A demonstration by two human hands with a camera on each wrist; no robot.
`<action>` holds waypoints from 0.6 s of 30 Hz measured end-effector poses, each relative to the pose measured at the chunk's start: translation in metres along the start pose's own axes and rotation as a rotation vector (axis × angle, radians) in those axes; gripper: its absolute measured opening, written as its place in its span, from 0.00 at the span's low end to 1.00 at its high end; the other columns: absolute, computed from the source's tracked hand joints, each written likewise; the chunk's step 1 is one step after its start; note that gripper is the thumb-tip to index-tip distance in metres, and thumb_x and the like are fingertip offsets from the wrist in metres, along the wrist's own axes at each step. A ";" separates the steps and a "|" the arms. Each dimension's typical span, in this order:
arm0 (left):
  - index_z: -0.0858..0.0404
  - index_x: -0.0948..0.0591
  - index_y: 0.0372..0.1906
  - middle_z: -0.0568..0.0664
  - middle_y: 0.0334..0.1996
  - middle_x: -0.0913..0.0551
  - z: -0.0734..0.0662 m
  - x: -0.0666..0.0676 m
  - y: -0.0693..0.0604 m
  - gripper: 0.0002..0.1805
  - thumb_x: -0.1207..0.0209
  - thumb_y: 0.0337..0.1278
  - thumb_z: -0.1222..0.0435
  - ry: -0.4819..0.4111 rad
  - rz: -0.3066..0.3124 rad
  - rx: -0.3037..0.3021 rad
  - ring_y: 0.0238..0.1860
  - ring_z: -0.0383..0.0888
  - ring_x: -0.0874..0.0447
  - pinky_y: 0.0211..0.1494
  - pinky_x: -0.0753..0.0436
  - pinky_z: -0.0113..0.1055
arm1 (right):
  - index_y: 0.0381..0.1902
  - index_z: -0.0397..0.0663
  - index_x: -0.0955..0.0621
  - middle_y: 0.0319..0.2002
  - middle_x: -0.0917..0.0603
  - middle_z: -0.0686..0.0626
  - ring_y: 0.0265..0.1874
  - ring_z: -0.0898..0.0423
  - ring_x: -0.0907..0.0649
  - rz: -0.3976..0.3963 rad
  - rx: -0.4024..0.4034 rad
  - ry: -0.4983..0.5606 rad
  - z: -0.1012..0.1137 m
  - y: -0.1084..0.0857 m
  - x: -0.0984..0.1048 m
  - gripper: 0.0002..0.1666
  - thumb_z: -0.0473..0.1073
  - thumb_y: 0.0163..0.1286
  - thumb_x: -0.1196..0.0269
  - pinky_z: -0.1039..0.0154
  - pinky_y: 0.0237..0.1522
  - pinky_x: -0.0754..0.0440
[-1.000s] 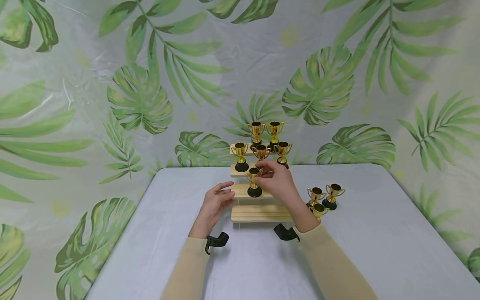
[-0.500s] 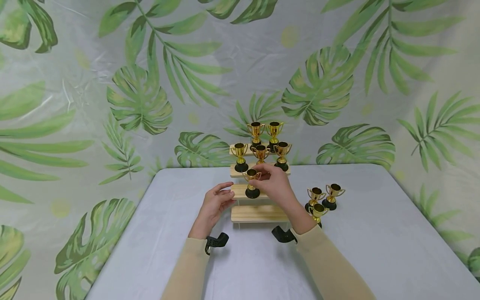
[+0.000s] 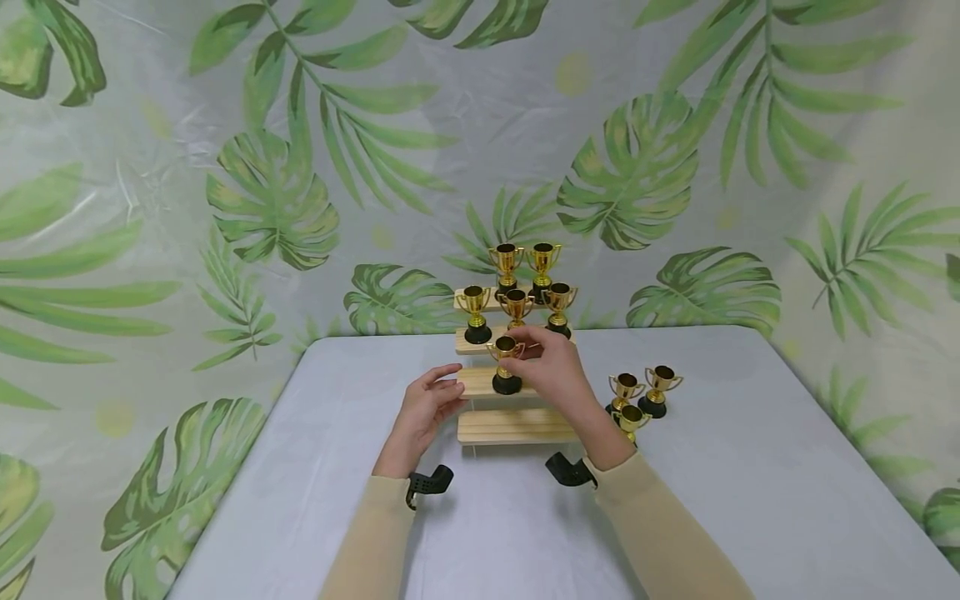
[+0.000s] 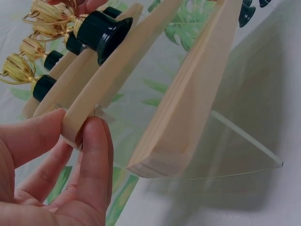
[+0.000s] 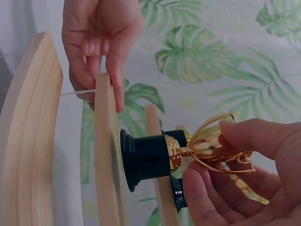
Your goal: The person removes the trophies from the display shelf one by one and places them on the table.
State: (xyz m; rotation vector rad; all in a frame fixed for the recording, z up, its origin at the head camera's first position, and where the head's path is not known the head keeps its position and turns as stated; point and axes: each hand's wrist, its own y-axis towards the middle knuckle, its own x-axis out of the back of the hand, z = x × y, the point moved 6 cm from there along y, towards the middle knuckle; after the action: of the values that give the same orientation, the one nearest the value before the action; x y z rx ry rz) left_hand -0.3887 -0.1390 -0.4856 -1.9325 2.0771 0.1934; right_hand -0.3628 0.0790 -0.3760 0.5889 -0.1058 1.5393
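Note:
My right hand (image 3: 553, 367) pinches a small gold trophy cup (image 3: 506, 360) by its bowl, thumb on one side and fingers on the other. The cup's black base (image 5: 148, 157) is at the top face of the second-lowest wooden shelf (image 4: 110, 77); whether it bears fully on the wood I cannot tell. With thumb and fingers, my left hand (image 3: 425, 408) grips the left end of that same shelf, as the left wrist view shows. On the shelf above stand three trophies (image 3: 475, 312), the middle one partly hidden. Two more trophies (image 3: 507, 267) stand on the top shelf.
The lowest shelf (image 3: 517, 427) of the stepped stand lies in front, on clear supports (image 4: 249, 139). Three loose trophies (image 3: 660, 390) stand close together on the white table (image 3: 337, 392), right of the stand. A leaf-patterned cloth (image 3: 420, 150) hangs behind.
The right hand and its trophy have shifted slightly sideways along the shelf, first left, then a little right. The left hand keeps its grip on the shelf end. The head view turned slightly.

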 end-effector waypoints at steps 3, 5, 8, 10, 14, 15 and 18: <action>0.66 0.22 0.64 0.55 0.39 0.19 0.000 0.000 0.000 0.24 0.36 0.62 0.76 -0.005 0.003 -0.010 0.43 0.52 0.15 0.48 0.13 0.39 | 0.57 0.54 0.16 0.47 0.16 0.54 0.41 0.55 0.16 -0.010 0.017 -0.005 0.000 -0.003 0.004 0.26 0.44 0.60 0.24 0.55 0.39 0.13; 0.66 0.21 0.63 0.57 0.40 0.18 0.001 0.000 0.000 0.24 0.36 0.62 0.76 -0.012 0.006 -0.016 0.45 0.54 0.15 0.48 0.13 0.39 | 0.56 0.55 0.16 0.48 0.16 0.55 0.41 0.55 0.16 -0.018 0.026 -0.007 0.000 -0.005 0.008 0.26 0.44 0.60 0.24 0.55 0.39 0.13; 0.67 0.22 0.64 0.58 0.42 0.18 0.002 0.000 -0.001 0.24 0.36 0.61 0.76 -0.010 0.011 -0.024 0.44 0.52 0.15 0.48 0.13 0.39 | 0.57 0.55 0.16 0.49 0.16 0.55 0.41 0.55 0.15 -0.022 0.036 -0.006 0.000 -0.008 0.013 0.26 0.45 0.60 0.24 0.54 0.40 0.13; 0.68 0.22 0.64 0.57 0.41 0.18 0.002 0.000 -0.001 0.25 0.36 0.62 0.76 -0.007 0.011 -0.025 0.43 0.52 0.15 0.48 0.13 0.39 | 0.57 0.54 0.16 0.49 0.16 0.55 0.41 0.55 0.15 -0.024 0.038 -0.007 0.001 -0.010 0.016 0.26 0.45 0.60 0.24 0.54 0.40 0.14; 0.66 0.22 0.64 0.55 0.40 0.19 0.002 0.001 0.000 0.25 0.36 0.62 0.75 0.005 0.004 -0.015 0.39 0.48 0.15 0.47 0.13 0.38 | 0.58 0.57 0.17 0.50 0.16 0.54 0.42 0.55 0.16 -0.025 0.031 -0.019 0.002 -0.014 0.022 0.26 0.45 0.62 0.25 0.55 0.39 0.14; 0.66 0.22 0.64 0.55 0.40 0.19 0.002 0.001 0.001 0.25 0.35 0.61 0.75 0.006 0.003 -0.012 0.39 0.48 0.15 0.47 0.13 0.38 | 0.58 0.58 0.17 0.50 0.16 0.54 0.42 0.55 0.16 -0.026 0.026 -0.023 0.002 -0.015 0.024 0.25 0.46 0.62 0.25 0.55 0.39 0.14; 0.66 0.22 0.64 0.54 0.40 0.18 0.002 0.002 0.002 0.26 0.34 0.61 0.74 0.012 0.002 -0.008 0.37 0.46 0.14 0.47 0.13 0.38 | 0.59 0.59 0.17 0.50 0.16 0.55 0.43 0.55 0.16 -0.029 0.012 -0.035 0.003 -0.016 0.030 0.26 0.47 0.63 0.26 0.54 0.39 0.15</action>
State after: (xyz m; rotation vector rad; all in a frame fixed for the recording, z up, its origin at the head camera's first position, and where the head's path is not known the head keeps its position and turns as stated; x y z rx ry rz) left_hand -0.3902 -0.1400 -0.4879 -1.9411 2.0886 0.1920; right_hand -0.3450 0.1061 -0.3657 0.6240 -0.1144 1.5031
